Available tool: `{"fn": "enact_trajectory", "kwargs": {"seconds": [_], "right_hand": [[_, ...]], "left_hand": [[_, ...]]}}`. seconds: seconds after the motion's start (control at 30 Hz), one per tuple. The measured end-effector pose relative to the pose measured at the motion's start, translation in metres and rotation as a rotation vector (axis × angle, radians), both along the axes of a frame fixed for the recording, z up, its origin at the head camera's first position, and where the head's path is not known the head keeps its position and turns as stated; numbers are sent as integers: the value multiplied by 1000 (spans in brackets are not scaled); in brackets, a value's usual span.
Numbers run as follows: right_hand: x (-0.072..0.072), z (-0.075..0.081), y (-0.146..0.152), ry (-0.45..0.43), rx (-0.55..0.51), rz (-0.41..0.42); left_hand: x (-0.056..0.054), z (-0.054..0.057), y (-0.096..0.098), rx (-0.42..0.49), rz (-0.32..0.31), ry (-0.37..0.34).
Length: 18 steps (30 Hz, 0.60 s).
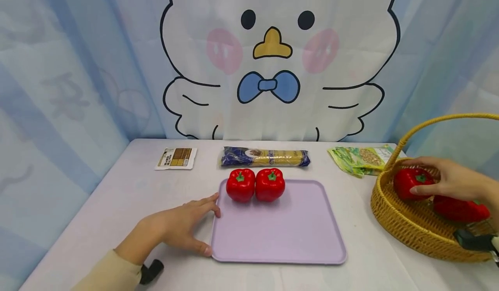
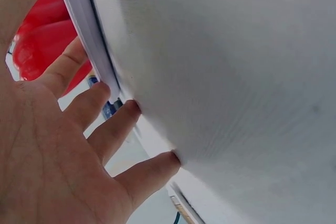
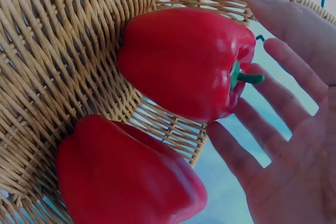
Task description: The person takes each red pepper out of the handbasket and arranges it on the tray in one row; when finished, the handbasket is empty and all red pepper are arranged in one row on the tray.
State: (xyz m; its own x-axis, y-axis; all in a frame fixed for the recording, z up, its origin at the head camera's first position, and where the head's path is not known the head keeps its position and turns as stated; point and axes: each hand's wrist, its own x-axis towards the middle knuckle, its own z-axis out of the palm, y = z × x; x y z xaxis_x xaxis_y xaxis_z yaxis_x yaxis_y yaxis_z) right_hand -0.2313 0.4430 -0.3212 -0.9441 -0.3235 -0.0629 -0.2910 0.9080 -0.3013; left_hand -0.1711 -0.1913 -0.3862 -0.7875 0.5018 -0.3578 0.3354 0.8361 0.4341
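My left hand (image 1: 183, 226) lies at the left edge of a lilac tray (image 1: 280, 234), fingers spread and fingertips right at its rim. Two red bell peppers (image 1: 240, 185) (image 1: 270, 185) sit side by side at the back left of the tray. On the right, my right hand (image 1: 454, 180) reaches into a yellow wicker basket (image 1: 405, 234). Its spread fingers lie around the stem end of a red bell pepper (image 3: 184, 64), with gaps showing between fingers and pepper. A second red bell pepper (image 3: 126, 177) lies in the basket, just below that hand.
Along the back of the white table lie a small white-and-brown packet (image 1: 176, 158), a blue-and-yellow pasta package (image 1: 266, 157) and green packets (image 1: 362, 158). The basket's tall handle (image 1: 436, 120) arches over its opening. A curtain with a cartoon bird (image 1: 273, 109) hangs behind.
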Motion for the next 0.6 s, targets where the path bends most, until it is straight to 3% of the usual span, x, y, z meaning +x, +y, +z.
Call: {"fn": "enact_trajectory", "kwargs": {"seconds": [0.33,0.6], "right_hand": [[-2,-2,7,-66,-17,26],[-3,-2,12,-94,-6,-4]], "left_hand": [[-3,3,1,0,5,1],[-1,-1,1,15,9,-5]]}}
